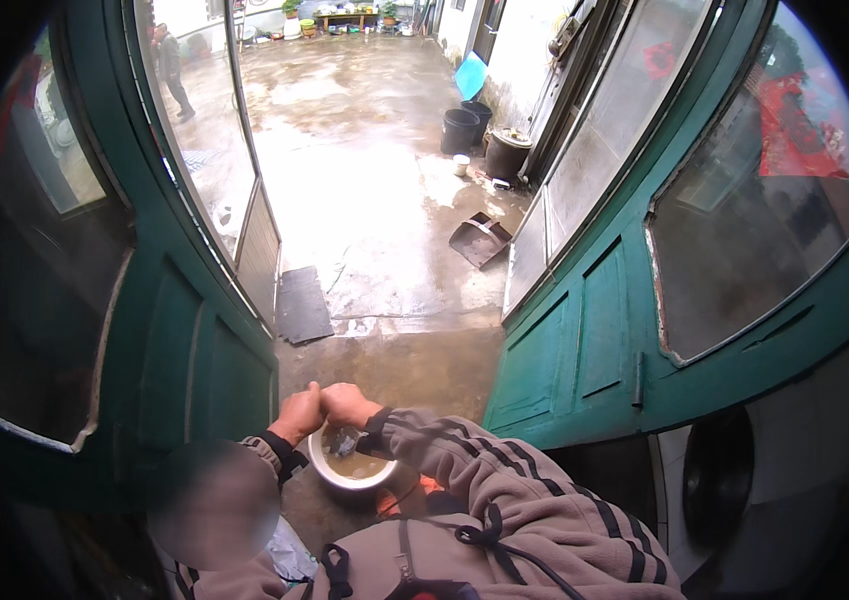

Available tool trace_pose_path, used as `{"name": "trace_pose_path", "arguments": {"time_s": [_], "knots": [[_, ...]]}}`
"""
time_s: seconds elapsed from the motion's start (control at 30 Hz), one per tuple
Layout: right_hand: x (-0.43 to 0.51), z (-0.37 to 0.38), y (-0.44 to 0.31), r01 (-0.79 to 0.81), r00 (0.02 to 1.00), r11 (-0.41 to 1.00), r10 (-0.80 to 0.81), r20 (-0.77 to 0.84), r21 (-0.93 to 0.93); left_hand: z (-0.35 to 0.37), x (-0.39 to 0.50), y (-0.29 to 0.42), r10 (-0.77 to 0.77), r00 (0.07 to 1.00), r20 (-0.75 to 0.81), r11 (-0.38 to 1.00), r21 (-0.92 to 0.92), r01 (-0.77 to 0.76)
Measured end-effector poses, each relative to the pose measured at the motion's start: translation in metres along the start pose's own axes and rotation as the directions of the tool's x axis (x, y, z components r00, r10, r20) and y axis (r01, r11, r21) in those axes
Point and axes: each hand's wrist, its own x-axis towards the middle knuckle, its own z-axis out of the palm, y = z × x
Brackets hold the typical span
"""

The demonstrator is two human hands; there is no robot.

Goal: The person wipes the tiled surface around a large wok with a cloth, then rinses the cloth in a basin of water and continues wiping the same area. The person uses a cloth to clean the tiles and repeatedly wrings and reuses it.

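Note:
My left hand [300,415] and my right hand [349,406] meet side by side, both with curled fingers. They are above the far rim of a round white basin [353,481]. Whether anything is gripped between them is hidden. Murky brownish liquid [360,466] fills part of the basin. A greyish, wet-looking thing [345,445] shows in it just below my right hand; its kind is unclear. The black cuff of my right sleeve [377,431] overlaps the basin's right side.
Green double doors [567,352] stand open onto a wet concrete yard [334,75]. Outside are a dark mat [304,304], a dustpan [480,240], a small white tub [461,164] and black buckets [459,133]. A person [171,71] appears behind the left glass.

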Motion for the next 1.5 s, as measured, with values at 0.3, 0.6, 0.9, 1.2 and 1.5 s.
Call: {"name": "trace_pose_path", "arguments": {"time_s": [0.3, 0.6, 0.9, 1.2, 1.5], "knots": [[0.036, 0.047, 0.030, -0.265, 0.940, 0.899, 0.159, 0.302, 0.348, 0.040, -0.008, -0.031, 0.339, 0.874, -0.349, 0.924, 0.297, -0.240], [0.009, -0.012, -0.001, -0.012, 1.000, 0.993, 0.009, -0.027, -0.120, 0.001, -0.001, -0.035, 0.086, 0.992, -0.093, 0.843, -0.524, -0.122], [-0.010, -0.058, -0.030, 0.329, 0.851, 0.821, -0.472, -0.230, -0.467, -0.033, -0.010, -0.029, 0.434, 0.760, 0.483, 0.145, -0.870, 0.471], [0.005, -0.023, -0.023, 0.070, 0.997, 0.967, -0.079, -0.027, -0.243, -0.025, -0.009, -0.010, 0.036, 0.978, 0.208, 0.997, -0.070, -0.021], [0.031, 0.031, -0.014, -0.237, 0.962, 0.947, 0.198, 0.187, 0.215, 0.033, -0.021, -0.054, 0.268, 0.909, -0.318, 0.962, 0.144, -0.233]]}}
